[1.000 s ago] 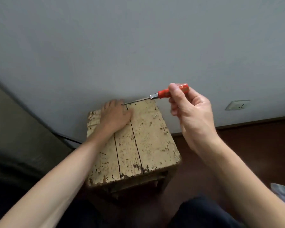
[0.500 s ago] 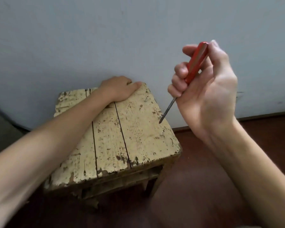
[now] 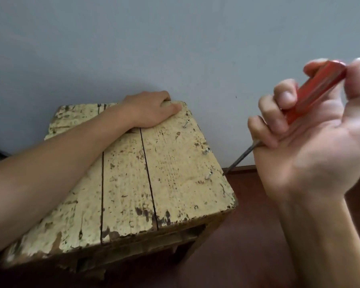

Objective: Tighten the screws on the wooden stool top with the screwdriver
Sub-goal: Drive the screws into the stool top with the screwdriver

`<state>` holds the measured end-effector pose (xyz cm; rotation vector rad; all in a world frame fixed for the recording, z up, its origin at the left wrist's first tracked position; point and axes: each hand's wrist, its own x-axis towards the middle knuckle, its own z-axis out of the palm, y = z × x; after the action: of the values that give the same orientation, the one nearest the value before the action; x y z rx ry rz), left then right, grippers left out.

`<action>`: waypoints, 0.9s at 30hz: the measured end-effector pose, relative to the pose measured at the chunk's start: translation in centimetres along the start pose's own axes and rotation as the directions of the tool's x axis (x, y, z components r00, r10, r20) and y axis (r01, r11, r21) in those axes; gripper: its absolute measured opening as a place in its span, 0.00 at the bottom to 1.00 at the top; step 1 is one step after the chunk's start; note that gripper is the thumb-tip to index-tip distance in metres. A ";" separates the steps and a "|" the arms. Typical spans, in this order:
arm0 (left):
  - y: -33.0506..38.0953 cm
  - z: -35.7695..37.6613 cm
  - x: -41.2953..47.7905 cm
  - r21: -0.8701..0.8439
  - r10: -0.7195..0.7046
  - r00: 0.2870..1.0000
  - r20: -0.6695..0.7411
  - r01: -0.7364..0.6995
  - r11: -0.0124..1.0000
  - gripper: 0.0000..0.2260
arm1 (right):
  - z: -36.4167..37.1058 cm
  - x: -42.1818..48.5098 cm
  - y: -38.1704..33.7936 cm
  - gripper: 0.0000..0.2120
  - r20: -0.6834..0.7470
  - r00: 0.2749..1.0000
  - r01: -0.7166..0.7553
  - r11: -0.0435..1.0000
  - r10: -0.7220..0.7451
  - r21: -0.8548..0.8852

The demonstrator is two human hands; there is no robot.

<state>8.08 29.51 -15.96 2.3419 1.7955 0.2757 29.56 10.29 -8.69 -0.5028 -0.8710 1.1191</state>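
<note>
While our left hand [image 3: 152, 110] is hooking its fingers over the far edge of the wooden stool top [image 3: 175, 173], our right hand [image 3: 312, 142] is gripping the screwdriver [image 3: 318, 88].
We are clenching the right fingers [image 3: 285, 98] around its red handle, and the shaft is slanting down-left, its tip hovering at the top's right edge, just beside the nearest of three raised screws [image 3: 209, 175]; behind, a grey wall [image 3: 175, 48] is meeting the dark floor [image 3: 258, 225].

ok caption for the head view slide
Left hand grips wooden stool; right hand angles red screwdriver toward raised screw.
</note>
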 end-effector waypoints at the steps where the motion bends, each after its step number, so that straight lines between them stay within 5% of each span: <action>1: 0.0 0.0 -0.1 -0.006 -0.002 1.000 -0.002 0.002 1.000 0.28 | -0.2 -0.2 0.2 0.17 -0.021 1.000 0.005 1.000 -0.005 0.011; 27: 0.9 -1.5 -2.0 -0.122 -0.007 1.000 0.016 0.009 0.992 0.28 | -0.1 -1.1 0.9 0.19 0.048 0.997 0.054 0.998 -0.054 0.011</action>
<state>8.05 27.36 -14.33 2.2462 1.7292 0.3553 28.96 9.58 -9.77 -0.4431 -0.9153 1.0891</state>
